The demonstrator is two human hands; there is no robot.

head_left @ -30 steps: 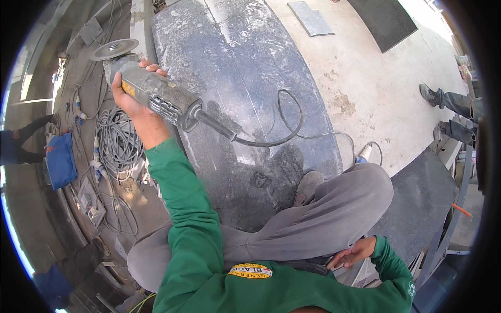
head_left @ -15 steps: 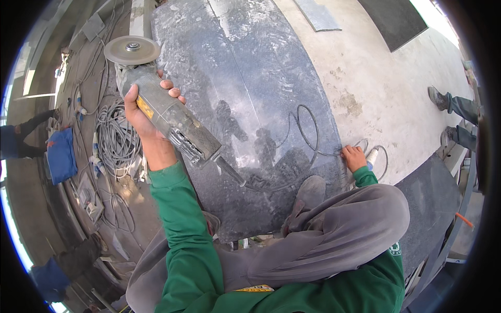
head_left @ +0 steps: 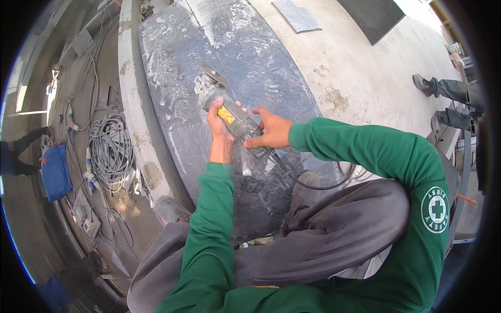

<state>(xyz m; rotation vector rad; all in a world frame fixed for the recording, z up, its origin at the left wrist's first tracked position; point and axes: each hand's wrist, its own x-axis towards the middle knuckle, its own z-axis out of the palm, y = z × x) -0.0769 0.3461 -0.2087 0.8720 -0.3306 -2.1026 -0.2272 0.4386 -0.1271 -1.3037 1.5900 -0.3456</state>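
Note:
An angle grinder [head_left: 237, 119] with a yellow label is held over a dark stone slab [head_left: 271, 60]. My left hand [head_left: 221, 125] wraps round its body near the head. My right hand [head_left: 271, 128] grips the rear end, fingers curled round the housing. The thin cutting disc [head_left: 214, 74] points away from me, tilted above the slab; I cannot tell whether it touches. A pale straight line [head_left: 219, 60] runs lengthwise along the slab. From the grinder's back, a black cord [head_left: 313, 187] curves right past my shoe [head_left: 307, 188].
Left of the slab runs a concrete ledge [head_left: 136, 104], with coiled grey cable [head_left: 110, 151] and a blue cloth bag [head_left: 56, 173] below. A grey stone piece [head_left: 296, 15] and a black slab [head_left: 373, 20] lie at the far right. Another person's legs [head_left: 451, 104] show at right.
The grinder has come down and right from the raised left side to over the slab. My right hand has left the cord at the slab's right edge and taken hold of the grinder's rear.

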